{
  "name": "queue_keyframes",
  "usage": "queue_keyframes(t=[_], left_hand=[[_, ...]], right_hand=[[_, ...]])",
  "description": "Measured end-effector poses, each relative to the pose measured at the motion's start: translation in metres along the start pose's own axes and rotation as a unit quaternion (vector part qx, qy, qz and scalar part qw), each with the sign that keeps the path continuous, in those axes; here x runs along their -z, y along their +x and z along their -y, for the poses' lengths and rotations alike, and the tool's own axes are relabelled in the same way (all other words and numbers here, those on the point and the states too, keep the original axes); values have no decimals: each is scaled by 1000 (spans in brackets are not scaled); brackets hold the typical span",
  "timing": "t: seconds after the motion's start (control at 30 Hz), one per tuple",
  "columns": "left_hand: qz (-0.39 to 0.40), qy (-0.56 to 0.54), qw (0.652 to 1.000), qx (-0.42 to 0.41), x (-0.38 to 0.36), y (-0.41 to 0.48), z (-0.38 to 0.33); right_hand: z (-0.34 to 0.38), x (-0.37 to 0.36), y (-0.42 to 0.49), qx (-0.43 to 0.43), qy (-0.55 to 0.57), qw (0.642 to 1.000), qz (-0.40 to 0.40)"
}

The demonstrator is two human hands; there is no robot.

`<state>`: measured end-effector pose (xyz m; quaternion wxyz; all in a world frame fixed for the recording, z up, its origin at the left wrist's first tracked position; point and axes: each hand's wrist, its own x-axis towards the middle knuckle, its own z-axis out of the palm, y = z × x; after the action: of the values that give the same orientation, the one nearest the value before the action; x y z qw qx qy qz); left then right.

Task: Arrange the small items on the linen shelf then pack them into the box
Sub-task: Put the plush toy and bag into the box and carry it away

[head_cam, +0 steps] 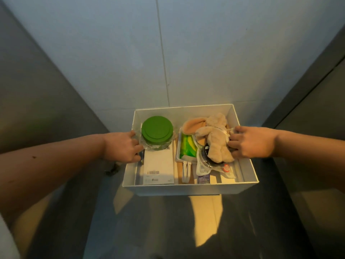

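your left hand [121, 146] reaches over the left wall of the white box [190, 189], with the thumb and fingers curled round the side of the jar [157, 130]. the jar has a green lid and a clear plastic wrap, and it stands upright in the far left corner of the box. your right hand [252, 142] reaches over the right wall and grasps the beige plush toy [214, 139], fingers pinched into its fabric. the toy lies on top of the items in the right half of the box. a white carton [158, 167] with barcodes lies flat in front of the jar. a green packet [187, 148] and a clear pouch [204, 161] lie partly under the toy. the box sits on the dark shelf [168, 221], its far side against the pale wall [186, 53].
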<state>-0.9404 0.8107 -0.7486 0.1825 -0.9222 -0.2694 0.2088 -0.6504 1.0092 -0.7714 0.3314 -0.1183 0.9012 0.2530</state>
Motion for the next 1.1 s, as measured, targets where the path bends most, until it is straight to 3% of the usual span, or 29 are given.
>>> queue_keyframes(t=[0.2, 0.57, 1.1], left_hand=[[31, -10, 999, -5, -16, 10, 0], [52, 3, 999, -10, -14, 2, 11], [83, -65, 994, 18, -3, 3, 16]], right_hand=[[-5, -5, 6, -8, 3, 999, 36], [-4, 20, 17, -9, 36, 999, -17], [-10, 21, 9, -16, 61, 998, -2]])
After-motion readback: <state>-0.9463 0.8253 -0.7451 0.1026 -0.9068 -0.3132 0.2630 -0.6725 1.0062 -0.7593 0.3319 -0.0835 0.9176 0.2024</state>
